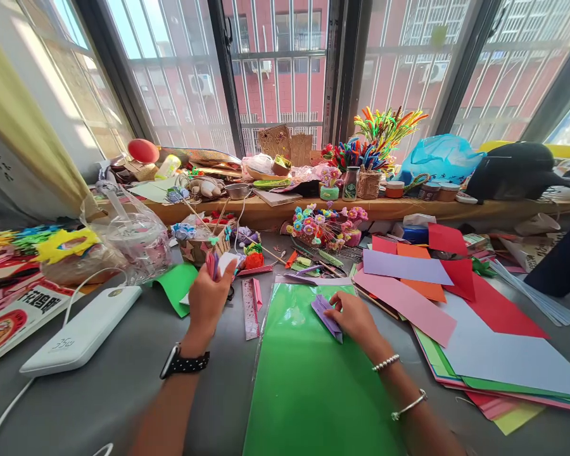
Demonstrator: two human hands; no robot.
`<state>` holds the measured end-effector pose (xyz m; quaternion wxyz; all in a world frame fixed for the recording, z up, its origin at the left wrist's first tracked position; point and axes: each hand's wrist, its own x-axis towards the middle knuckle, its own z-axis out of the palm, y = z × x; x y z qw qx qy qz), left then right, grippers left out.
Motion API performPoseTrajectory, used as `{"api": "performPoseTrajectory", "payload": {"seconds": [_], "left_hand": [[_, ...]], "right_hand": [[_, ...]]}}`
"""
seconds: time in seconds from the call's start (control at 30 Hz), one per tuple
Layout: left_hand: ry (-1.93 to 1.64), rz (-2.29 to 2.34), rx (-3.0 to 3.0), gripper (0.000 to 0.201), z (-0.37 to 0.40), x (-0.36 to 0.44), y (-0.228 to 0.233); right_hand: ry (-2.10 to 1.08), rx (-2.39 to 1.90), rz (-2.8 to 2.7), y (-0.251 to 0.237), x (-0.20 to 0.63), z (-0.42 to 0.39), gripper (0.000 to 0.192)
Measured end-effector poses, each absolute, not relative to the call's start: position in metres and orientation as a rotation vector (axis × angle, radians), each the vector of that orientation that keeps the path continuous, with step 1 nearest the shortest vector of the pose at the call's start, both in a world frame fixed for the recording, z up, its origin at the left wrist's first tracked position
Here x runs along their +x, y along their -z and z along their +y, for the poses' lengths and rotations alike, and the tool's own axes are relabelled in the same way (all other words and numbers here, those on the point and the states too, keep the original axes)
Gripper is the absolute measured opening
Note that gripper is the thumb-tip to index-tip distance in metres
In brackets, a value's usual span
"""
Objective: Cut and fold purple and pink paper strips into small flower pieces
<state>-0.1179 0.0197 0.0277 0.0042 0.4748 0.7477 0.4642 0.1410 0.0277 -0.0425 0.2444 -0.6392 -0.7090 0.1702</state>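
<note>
My left hand (pixel 208 299) is raised above the grey table, its fingers closed on a small pink and purple object (pixel 213 265), apparently folded paper, beside a white scrap. A black watch sits on that wrist. My right hand (pixel 356 318) rests on a large green paper sheet (pixel 308 380) and pinches a folded purple paper piece (pixel 327 315) against it. Two bracelets circle the right wrist.
A white power bank (pixel 83 329) with cable lies at left. A pink ruler (pixel 250 307) lies between my hands. Stacked coloured paper sheets (pixel 456 304) spread at right. Paper-flower baskets (pixel 325 228), a plastic bag (pixel 133 237) and craft clutter line the window ledge. A dark sleeve (pixel 563 263) shows far right.
</note>
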Motion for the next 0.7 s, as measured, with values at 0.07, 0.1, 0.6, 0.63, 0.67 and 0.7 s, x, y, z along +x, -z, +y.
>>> {"api": "performPoseTrajectory", "payload": {"seconds": [0.07,0.1,0.6,0.63,0.67,0.7], "left_hand": [[-1.386,2.448,1.463,0.034,0.013,-0.13,-0.033],[-1.359,2.497,1.46,0.035,0.01,-0.135,-0.035],[-0.389,2.431,2.241,0.026,0.072,-0.117,-0.013],[-0.357,2.411,2.25,0.022,0.077,-0.117,-0.01],[-0.332,2.392,2.256,0.019,0.081,-0.117,-0.006],[-0.319,2.376,2.259,0.016,0.084,-0.117,-0.003]], "right_hand": [[-0.474,-1.726,-1.93,0.041,0.141,0.028,0.011],[-0.476,-1.72,-1.927,0.041,0.141,0.028,0.012],[-0.42,-1.715,-1.91,0.035,0.141,0.027,0.01],[-0.417,-1.71,-1.912,0.035,0.141,0.027,0.01],[-0.412,-1.705,-1.915,0.036,0.141,0.027,0.01],[-0.406,-1.701,-1.917,0.036,0.141,0.027,0.01]]}}
